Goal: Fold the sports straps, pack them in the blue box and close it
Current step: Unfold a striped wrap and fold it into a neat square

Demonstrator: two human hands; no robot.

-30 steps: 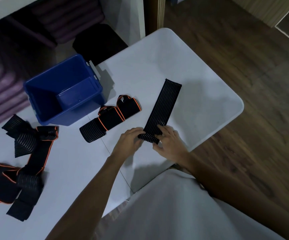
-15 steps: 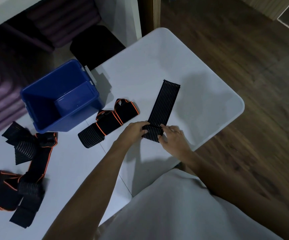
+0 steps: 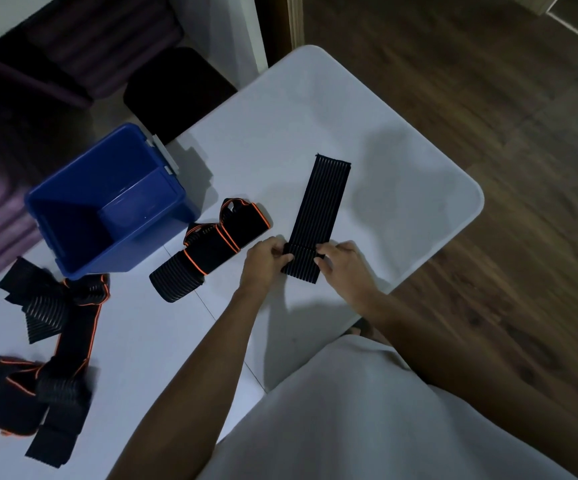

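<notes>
A black ribbed strap [image 3: 322, 202] lies stretched out on the white table [image 3: 315, 109], its near end folded over on itself. My left hand [image 3: 263, 259] pinches the left side of that folded end. My right hand [image 3: 344, 265] grips its right side. A second black strap with orange edging [image 3: 207, 249] lies beside it to the left, partly bundled. The open blue box [image 3: 107, 202] stands at the table's back left and looks empty inside. A heap of several more black and orange straps [image 3: 48, 344] lies at the near left.
A grey latch piece [image 3: 164, 157] sticks out from the box's far rim. A dark stool [image 3: 176, 88] stands behind the table. Wooden floor lies to the right beyond the table's rounded corner [image 3: 471, 202].
Both hands have folded the strap's near end further forward along its length, so the stretched part is shorter. The view has shifted slightly.
</notes>
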